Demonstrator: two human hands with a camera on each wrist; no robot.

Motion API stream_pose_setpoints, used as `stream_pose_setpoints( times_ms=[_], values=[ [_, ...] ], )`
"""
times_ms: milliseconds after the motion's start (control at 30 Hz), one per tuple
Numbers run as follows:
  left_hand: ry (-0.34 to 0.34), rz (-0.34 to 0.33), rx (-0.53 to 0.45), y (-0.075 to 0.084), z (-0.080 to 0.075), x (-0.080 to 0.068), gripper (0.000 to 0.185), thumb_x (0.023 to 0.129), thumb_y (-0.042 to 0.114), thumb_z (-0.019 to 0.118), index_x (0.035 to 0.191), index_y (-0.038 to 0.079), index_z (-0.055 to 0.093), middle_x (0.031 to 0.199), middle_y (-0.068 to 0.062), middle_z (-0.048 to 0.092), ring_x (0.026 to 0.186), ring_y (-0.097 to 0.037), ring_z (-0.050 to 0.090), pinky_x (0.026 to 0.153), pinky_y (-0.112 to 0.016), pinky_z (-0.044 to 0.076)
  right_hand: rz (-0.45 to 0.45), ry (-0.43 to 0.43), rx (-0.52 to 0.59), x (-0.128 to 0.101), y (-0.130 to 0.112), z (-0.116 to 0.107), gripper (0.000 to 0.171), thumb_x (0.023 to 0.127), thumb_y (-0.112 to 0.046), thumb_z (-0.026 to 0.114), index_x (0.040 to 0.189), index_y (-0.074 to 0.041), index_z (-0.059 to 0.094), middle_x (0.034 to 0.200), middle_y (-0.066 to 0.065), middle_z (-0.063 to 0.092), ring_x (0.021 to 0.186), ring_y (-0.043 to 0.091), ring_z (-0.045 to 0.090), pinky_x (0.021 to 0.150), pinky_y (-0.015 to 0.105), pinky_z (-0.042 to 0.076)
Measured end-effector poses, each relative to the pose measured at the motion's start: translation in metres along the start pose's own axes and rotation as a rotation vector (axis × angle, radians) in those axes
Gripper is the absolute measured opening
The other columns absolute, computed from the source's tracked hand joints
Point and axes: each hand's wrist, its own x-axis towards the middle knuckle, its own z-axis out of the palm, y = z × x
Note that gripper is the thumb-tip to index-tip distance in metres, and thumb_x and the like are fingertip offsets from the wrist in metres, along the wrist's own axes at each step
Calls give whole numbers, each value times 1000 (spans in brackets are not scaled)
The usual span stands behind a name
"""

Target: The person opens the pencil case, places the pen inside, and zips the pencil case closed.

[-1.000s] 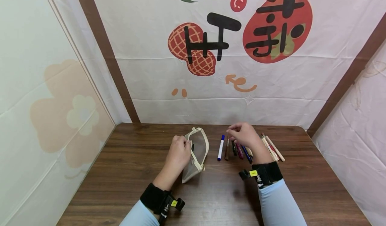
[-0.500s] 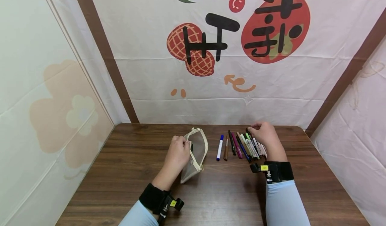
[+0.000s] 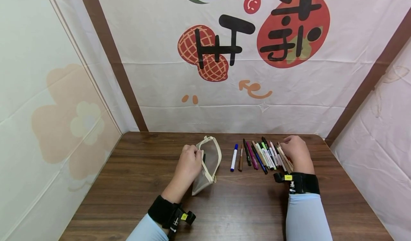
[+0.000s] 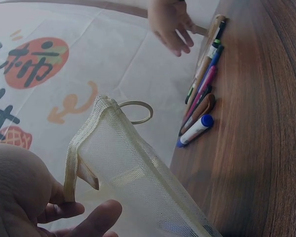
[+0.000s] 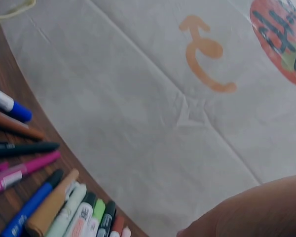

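Fingers of the left hand (image 3: 189, 162) curl round the rim of the mesh pencil pouch (image 3: 208, 164), pinching its cream edge so the mouth stands open and upright on the wooden table (image 3: 224, 205). To the right of the pouch lies a row of pens (image 3: 260, 155), side by side; nearest the pouch is a white marker with a blue cap (image 3: 234, 157), then a brown one, then black, pink and blue. The right hand (image 3: 295, 153) rests at the row's far end from the pouch, its fingers bent down onto the outermost pens; whether they pinch one or only touch is not clear in any view.

Doing this well looks to depend on keeping the pouch mouth wide and steady, and on lifting one pen cleanly so its neighbours do not roll.

From the left wrist, the pouch's weave, its ring-shaped zipper pull (image 4: 135, 112) and the thumb (image 4: 96, 219) under the mesh all show, which the head view cannot resolve. The right wrist view shows the pen caps close up, green (image 5: 94, 211) and orange ones among them, but only a sliver of that hand. Only the head view shows both hands and the whole row together.
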Motion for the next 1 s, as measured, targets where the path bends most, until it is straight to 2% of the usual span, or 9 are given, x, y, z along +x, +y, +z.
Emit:
stream_pose_setpoints(
  times_ms=[300,533,667,1000],
  values=[
    [-9,-16,11,0,-1,0,24,107,19,54,91,5,64,110,-17,59,90,-28,63,83,-45,56,73,-3,-56,2,18,2,53,104,-29,58,146,4,56,147,34,55,127,52,57,98,62,53],
    [-12,-11,4,0,-1,0,24,107,19,54,91,5,64,110,-17,59,90,-28,63,82,-45,55,56,8,-94,3,27,5,50,102,-27,59,140,6,61,144,34,58,126,53,58,100,62,52],
    [-9,-9,-4,0,-1,0,24,106,19,54,90,4,65,110,-17,59,90,-28,63,82,-45,56,54,4,-91,8,31,10,49,103,-24,59,140,8,61,142,34,59,122,51,60,97,59,54],
    [-10,-14,-9,-1,-1,1,24,107,18,55,91,4,65,110,-17,60,90,-28,63,82,-45,56,91,-19,-76,14,30,16,45,101,-18,59,138,7,62,135,32,64,108,42,67,78,45,59]
  ],
)
